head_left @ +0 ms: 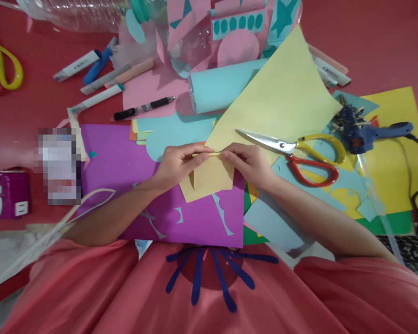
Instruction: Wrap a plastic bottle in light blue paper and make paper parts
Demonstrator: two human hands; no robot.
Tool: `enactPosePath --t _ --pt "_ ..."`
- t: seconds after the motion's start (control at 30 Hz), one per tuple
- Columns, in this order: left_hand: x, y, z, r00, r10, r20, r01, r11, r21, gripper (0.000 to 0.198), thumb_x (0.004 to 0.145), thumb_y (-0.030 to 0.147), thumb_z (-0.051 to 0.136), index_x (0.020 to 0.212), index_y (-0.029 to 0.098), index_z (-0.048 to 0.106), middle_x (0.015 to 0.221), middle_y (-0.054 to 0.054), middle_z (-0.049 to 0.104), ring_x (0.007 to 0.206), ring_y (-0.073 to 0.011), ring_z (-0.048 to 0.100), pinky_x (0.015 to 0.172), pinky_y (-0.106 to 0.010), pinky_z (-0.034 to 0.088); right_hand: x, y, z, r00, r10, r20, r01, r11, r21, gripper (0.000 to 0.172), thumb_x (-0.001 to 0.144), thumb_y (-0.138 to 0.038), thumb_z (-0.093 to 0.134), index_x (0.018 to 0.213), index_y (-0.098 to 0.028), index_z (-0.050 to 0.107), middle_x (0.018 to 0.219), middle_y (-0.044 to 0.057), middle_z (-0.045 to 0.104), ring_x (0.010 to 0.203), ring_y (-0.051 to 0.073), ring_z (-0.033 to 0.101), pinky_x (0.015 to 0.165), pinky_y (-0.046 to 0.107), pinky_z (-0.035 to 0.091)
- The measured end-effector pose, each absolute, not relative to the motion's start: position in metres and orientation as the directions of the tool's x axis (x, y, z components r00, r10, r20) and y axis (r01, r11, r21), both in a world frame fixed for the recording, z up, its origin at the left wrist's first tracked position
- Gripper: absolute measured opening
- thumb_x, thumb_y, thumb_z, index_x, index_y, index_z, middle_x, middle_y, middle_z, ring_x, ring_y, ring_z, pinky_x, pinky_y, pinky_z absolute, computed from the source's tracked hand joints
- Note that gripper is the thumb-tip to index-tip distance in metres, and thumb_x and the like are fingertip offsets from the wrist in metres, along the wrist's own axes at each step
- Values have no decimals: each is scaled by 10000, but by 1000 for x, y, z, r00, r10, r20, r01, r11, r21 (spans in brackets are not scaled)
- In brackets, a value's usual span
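Observation:
Both hands pinch the upper edge of a small piece of pale yellow paper (pixel 212 178), which is folded along that edge. My left hand (pixel 183 162) has thumb and fingers closed on the left part of the fold. My right hand (pixel 247 162) pinches the same fold a little to the right. The paper's lower part hangs over a purple sheet (pixel 111 157) with light blue scraps on it. Right beside my right hand lie scissors (pixel 287 147) with yellow and red handles, resting on a large pale yellow sheet (pixel 275 102).
A blue glue gun (pixel 369 134) lies on yellow paper (pixel 400 171) at the right. Behind are a light blue paper-wrapped cylinder (pixel 223 86), a black pen (pixel 142 108), several markers (pixel 78 65) and a clear plastic bottle (pixel 87 14). A purple power adapter (pixel 12 195) sits left.

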State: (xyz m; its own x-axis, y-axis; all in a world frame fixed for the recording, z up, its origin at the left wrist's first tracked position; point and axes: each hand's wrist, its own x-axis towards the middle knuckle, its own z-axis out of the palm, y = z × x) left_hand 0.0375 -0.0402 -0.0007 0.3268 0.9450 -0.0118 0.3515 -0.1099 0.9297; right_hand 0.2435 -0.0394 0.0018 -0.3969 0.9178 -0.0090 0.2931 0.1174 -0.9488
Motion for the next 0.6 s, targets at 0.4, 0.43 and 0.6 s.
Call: enactPosePath --t 0.4,0.43,0.6 --pt "39 -41 -3 263 965 -8 360 -91 928 276 824 427 669 929 205 794 862 -35 786 724 -133 697 616 -199 522 242 -39 2 -386 922 -30 294 92 -951 228 869 -336 534 755 -159 622 665 11 618 581 95 464 544 235 357" --pt "39 -41 -3 261 965 -3 351 -92 932 257 820 408 675 925 206 794 873 -35 787 736 -134 702 624 -200 528 242 -39 3 -388 921 -30 292 92 -952 225 869 -336 537 758 -160 622 673 12 623 584 96 469 546 236 359" --pt "39 -40 -5 269 963 24 338 -118 934 239 817 393 680 917 208 792 899 -35 787 756 -137 713 653 -212 545 242 -39 1 -372 927 -47 285 66 -956 203 858 -339 569 778 -162 628 706 18 640 593 98 488 551 240 364"
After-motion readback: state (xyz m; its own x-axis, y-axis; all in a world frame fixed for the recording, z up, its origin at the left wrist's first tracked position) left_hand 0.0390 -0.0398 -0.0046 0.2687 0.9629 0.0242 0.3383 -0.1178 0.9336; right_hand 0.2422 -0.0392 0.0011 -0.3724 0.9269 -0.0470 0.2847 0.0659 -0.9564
